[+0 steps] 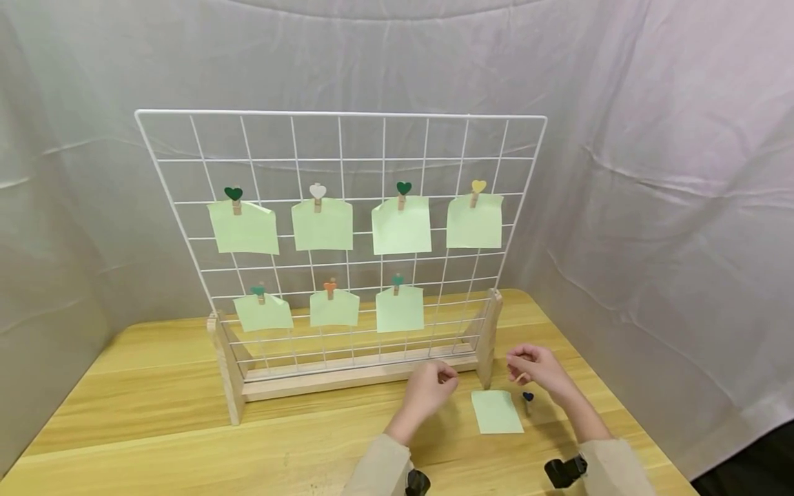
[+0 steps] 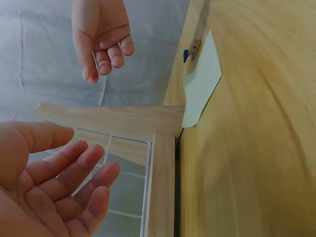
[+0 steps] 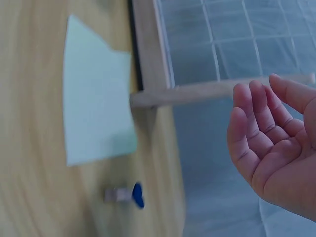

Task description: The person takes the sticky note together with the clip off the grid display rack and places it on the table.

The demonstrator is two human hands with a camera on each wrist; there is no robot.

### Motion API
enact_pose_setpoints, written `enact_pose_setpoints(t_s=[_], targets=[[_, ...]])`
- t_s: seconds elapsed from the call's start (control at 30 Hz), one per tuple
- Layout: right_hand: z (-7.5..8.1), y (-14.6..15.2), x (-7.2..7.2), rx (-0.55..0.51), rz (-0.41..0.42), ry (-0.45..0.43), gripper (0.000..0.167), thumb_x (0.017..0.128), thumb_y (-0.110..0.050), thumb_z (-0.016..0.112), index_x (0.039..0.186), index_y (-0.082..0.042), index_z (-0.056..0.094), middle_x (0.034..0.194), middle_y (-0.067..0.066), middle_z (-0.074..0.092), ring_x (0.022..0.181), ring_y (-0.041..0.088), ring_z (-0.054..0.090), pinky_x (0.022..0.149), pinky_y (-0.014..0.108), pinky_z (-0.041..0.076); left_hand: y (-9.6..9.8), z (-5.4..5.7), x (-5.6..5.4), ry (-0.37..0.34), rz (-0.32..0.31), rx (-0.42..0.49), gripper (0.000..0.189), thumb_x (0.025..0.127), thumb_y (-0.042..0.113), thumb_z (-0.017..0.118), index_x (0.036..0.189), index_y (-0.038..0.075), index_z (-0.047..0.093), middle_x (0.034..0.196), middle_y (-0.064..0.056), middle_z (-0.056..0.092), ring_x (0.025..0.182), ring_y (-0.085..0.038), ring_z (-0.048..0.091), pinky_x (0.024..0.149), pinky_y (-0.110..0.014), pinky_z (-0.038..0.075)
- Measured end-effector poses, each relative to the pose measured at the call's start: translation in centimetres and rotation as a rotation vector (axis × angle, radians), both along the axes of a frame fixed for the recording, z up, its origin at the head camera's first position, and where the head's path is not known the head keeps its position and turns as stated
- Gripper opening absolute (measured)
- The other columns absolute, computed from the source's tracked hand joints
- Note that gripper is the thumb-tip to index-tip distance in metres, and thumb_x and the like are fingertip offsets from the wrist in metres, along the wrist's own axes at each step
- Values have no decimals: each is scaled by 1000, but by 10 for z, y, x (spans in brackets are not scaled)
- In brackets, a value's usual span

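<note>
Head view: your left hand (image 1: 429, 387) and right hand (image 1: 541, 368) pinch nothing, fingers loosely curved. The green note (image 1: 497, 412) lies between and below them, the blue-heart clip (image 1: 528, 397) below your right; a careless fingertip brush could slide or crease the loose note.

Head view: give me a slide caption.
Empty left hand and right hand near a loose green note and clip before a white grid.

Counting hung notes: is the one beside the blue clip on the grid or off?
Off: the note lies on the table, the clip apart.

Curtained booth — grey drapes (image 1: 397, 62)
</note>
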State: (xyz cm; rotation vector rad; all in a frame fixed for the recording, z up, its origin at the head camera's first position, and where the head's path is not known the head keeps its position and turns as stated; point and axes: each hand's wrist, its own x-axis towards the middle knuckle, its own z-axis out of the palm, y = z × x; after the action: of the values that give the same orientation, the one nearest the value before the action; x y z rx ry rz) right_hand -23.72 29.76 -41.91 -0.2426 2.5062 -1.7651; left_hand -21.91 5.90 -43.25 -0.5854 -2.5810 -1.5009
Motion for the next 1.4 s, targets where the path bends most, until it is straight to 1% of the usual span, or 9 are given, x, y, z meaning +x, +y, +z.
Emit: enact_pose_setpoints(t_s=[0.17,0.3,0.4,0.53,0.73,1.0,1.13,1.27,1.4], targets=[[8,-12,-3,-17,24,31,23,88,-12,55,93,11,53,73,12,59,63,20,59,56,32,51,-6,3,-1,1,24,10,5,81,8,61,78,7,66,71,6,58,65,-5,51,58,-21,43],[14,-20,-3,-24,37,56,29,89,-12,55,96,16,50,74,13,58,64,22,59,57,32,50,-11,6,-1,0,30,24,5,81,8,62,80,6,67,72,5,60,66,-6,52,59,-21,43],[18,-25,-3,-32,41,66,33,88,-12,56,99,19,48,76,18,58,64,23,58,58,35,51,-14,9,0,-1,30,44,6,81,8,62,81,5,67,74,3,61,68,-8,54,60,-22,44],[22,-33,-3,-49,56,82,32,88,-10,56,98,19,48,76,20,58,63,22,58,57,36,51,-19,12,0,3,30,70,7,81,7,62,83,3,67,75,1,62,68,-10,55,60,-23,45],[28,-43,-5,-62,76,101,27,88,-11,56,95,15,51,75,16,57,64,24,58,57,35,50,-25,18,1,7,44,86,8,82,9,61,83,4,67,76,2,61,69,-9,54,62,-23,44],[38,-59,-10,-78,101,135,25,89,-12,55,93,13,53,75,17,57,62,17,58,56,29,49,-34,28,3,2,61,100,11,83,10,60,87,2,67,78,0,62,71,-11,55,62,-24,45],[47,-68,-11,-84,121,162,26,89,-11,54,94,15,52,75,16,57,63,18,59,56,28,49,-39,32,3,22,88,92,11,83,11,60,87,2,67,77,1,62,69,-11,55,61,-24,45],[54,-78,-15,-106,146,194,21,89,-8,54,92,12,53,75,18,58,62,17,58,56,31,50,-45,36,3,38,101,100,11,83,10,60,87,2,67,75,1,61,68,-11,54,60,-23,44],[60,-86,-19,-127,182,206,22,89,-8,54,92,14,52,73,14,58,61,18,59,56,31,50,-49,41,4,59,107,118,12,83,10,60,87,1,67,73,0,61,66,-11,53,58,-23,44]])
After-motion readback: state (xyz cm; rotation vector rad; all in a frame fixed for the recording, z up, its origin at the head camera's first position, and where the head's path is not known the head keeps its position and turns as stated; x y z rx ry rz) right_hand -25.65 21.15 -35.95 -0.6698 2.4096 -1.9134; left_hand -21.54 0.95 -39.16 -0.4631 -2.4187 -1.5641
